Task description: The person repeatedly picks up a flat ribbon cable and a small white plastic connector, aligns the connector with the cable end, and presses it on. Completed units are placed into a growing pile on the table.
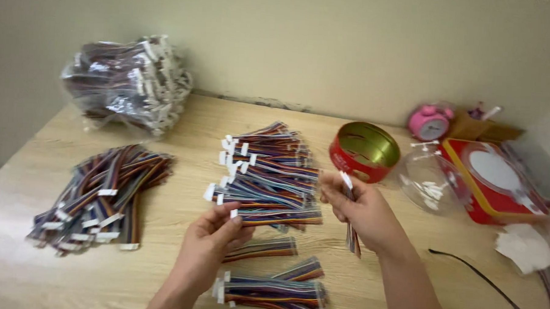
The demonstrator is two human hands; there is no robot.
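My right hand [361,209] grips a short multicoloured ribbon cable [352,236] with a white connector at its top, held upright above the wooden table [184,133]. My left hand [214,237] pinches the white connector end of another ribbon cable [265,247] that lies on the table. Just beyond my hands sits a heap of the same cables [268,172]. A smaller bundle of cables [276,291] lies near the front edge, under my left wrist.
A large pile of cables [100,197] lies at the left, a clear bag full of cables [128,85] behind it. At the right stand a red round tin [364,151], a clear plastic lid [432,181], a red box [496,180], a pink alarm clock [430,122] and a black wire [478,277].
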